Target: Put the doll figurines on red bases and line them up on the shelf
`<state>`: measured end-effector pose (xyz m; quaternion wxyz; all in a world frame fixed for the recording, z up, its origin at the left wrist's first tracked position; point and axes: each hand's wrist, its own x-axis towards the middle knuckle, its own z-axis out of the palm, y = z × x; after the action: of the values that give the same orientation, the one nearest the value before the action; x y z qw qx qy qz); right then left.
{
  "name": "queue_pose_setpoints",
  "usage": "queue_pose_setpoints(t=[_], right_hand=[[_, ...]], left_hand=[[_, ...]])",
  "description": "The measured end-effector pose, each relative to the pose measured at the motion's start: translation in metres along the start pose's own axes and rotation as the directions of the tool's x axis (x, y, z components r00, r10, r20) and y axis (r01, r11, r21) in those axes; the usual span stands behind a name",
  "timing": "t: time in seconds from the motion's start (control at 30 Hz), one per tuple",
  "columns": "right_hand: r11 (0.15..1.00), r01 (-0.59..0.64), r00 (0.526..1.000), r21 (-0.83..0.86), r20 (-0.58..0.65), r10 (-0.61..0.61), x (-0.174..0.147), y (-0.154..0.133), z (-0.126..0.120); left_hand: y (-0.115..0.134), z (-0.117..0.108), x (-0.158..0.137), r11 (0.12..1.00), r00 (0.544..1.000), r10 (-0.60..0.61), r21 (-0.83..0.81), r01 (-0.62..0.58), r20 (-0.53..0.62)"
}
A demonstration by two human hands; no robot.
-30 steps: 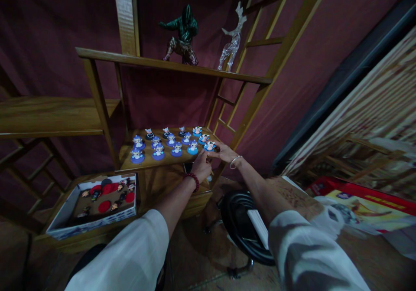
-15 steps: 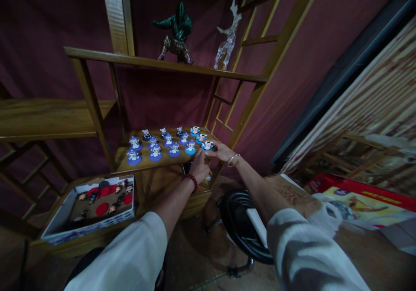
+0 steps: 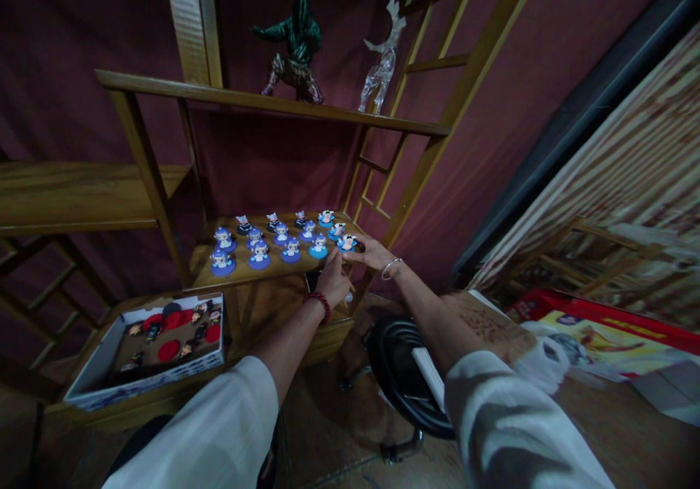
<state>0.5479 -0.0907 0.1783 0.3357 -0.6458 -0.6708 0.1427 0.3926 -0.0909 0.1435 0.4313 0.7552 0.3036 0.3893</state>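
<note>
At the right front corner of the wooden shelf (image 3: 273,273) stands a small toy figurine (image 3: 346,243) on a round blue base. My right hand (image 3: 372,254) reaches it from the right, thumb and fingers closed about its base. From the front, my left hand (image 3: 332,282) has its index finger up against the same base, the other fingers curled in; the exact contact is partly hidden. Just left of the fingers is another figurine (image 3: 318,247) on a light-blue base. Purple-based figurines (image 3: 259,257) and dark-based ones (image 3: 243,225) stand in rows farther left and behind.
An open box (image 3: 202,358) holding several small figures and red discs sits lower left. Above, a green-hooded statue (image 3: 298,48) and a clear deer figure (image 3: 381,70) stand on the upper shelf (image 3: 230,98). A black round stool (image 3: 402,372) is below my right arm. A red-and-yellow box (image 3: 612,336) lies right.
The whole view has shifted slightly, with the shelf now a little higher and farther left. Both hands stay at the same corner figurine, and the figurines keep their arrangement.
</note>
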Motion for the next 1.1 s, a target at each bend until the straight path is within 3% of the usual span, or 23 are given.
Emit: queue_pose_setpoints(t=[0.37, 0.73, 1.1], right_hand=[[0.999, 0.053, 0.997, 0.000, 0.053, -0.053, 0.001, -0.004, -0.002], [0.999, 0.030, 0.999, -0.027, 0.019, -0.030, -0.002, -0.008, -0.002], [0.996, -0.027, 0.999, 0.082, 0.034, 0.024, -0.004, 0.005, -0.002]], left_hand=[[0.002, -0.002, 0.000, 1.000, 1.000, 0.007, 0.027, -0.007, 0.024], [0.001, -0.001, 0.000, 1.000, 1.000, -0.021, 0.010, 0.021, 0.016], [0.005, -0.004, -0.002, 0.999, 0.999, -0.047, -0.001, 0.047, 0.025]])
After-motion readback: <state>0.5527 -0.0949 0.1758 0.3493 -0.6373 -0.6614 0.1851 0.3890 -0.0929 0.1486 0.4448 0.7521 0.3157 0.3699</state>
